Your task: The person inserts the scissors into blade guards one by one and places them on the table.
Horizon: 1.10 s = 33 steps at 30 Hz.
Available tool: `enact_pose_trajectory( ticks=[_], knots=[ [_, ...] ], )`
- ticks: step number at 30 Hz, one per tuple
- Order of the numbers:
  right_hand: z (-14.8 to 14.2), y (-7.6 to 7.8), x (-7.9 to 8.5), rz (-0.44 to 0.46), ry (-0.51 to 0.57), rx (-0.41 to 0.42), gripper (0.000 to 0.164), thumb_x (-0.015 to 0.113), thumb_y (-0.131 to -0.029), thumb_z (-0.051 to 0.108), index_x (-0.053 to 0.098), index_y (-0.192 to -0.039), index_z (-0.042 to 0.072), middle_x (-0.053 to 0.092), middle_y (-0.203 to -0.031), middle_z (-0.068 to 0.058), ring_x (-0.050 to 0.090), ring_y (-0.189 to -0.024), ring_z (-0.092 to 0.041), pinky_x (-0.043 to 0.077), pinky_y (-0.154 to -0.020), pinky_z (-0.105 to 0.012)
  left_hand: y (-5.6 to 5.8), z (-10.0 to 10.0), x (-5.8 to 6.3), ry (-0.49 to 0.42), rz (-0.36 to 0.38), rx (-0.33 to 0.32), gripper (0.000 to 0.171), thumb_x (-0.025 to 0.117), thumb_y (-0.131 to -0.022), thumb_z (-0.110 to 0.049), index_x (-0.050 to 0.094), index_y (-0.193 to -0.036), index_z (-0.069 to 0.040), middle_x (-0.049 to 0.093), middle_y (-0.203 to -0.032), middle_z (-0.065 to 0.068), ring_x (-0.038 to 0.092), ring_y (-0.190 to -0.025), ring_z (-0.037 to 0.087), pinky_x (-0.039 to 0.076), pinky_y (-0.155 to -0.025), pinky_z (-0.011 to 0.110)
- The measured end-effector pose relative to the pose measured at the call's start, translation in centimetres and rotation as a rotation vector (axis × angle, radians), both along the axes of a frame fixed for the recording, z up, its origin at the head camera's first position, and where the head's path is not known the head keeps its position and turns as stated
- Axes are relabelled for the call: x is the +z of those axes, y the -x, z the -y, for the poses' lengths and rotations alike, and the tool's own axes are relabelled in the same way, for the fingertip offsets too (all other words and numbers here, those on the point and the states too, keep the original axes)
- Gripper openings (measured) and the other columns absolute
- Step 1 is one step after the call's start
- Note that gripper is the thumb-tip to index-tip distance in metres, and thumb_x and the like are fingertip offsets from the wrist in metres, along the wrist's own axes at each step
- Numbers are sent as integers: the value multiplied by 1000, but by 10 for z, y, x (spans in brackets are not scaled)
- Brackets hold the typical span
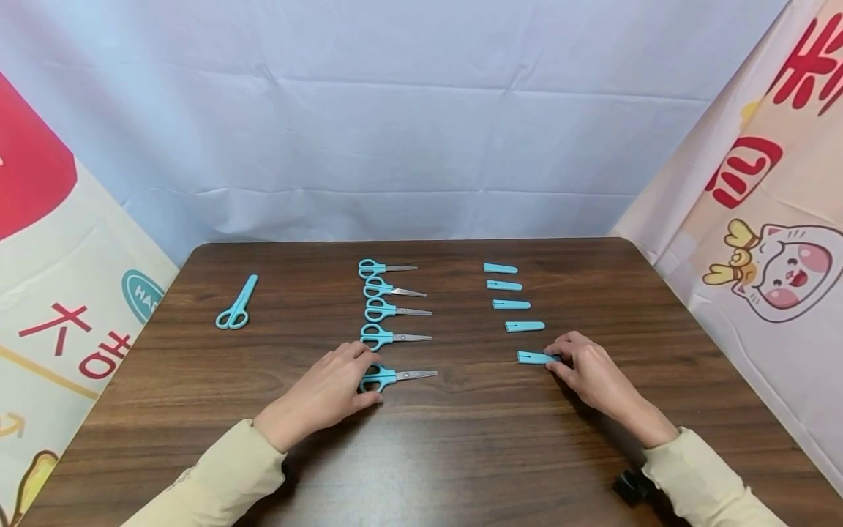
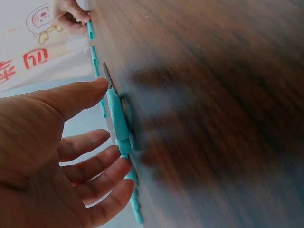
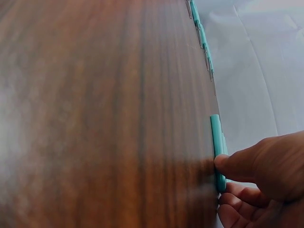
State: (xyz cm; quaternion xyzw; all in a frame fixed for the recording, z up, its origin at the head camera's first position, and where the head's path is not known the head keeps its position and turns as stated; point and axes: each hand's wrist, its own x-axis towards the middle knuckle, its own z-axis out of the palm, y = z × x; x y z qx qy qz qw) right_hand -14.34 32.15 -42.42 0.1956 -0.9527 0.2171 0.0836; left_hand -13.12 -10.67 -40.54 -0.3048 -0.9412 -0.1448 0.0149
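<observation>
A pair of scissors with turquoise handles (image 1: 378, 378) and bare metal blades lies nearest the front of a column of several such scissors. My left hand (image 1: 332, 384) is at its handles, thumb on the near side and fingers on the far side. In the left wrist view the fingers (image 2: 102, 178) are spread and loosely bent beside the handles (image 2: 118, 116). On the right, my right hand (image 1: 593, 369) pinches the rounded end of a turquoise blade cover (image 1: 535, 358). The right wrist view has the thumb against this cover (image 3: 217, 137), which lies along the tabletop.
Behind the held cover, more blade covers (image 1: 525, 326) lie in a column. Further bare-bladed scissors (image 1: 395, 312) line up behind the left hand. One covered pair of scissors (image 1: 237, 304) lies at the left. A black object (image 1: 631, 487) is by the right sleeve. Curtains (image 1: 408, 146) surround the wooden table (image 1: 474, 454).
</observation>
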Motion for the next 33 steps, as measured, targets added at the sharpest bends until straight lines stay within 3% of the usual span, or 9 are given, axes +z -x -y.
enact_pose_trajectory(
  ticks=[18, 33],
  knots=[
    [0, 1, 0, 3, -6, 1, 15, 79, -89, 0, 77, -104, 2, 65, -105, -10, 60, -84, -19, 51, -67, -36, 5, -5, -7, -1, -27, -42, 47, 85, -88, -25, 68, -122, 2, 60, -110, 9, 53, -92, 22, 51, -79, 38],
    [0, 2, -2, -29, -19, 22, 12, 79, -89, 1, 76, -101, 4, 65, -104, -8, 62, -84, -20, 52, -69, -38, 7, -8, -9, -44, 5, -52, 37, 85, -87, -20, 70, -115, 0, 57, -102, 6, 50, -90, 22, 47, -75, 35]
  ],
)
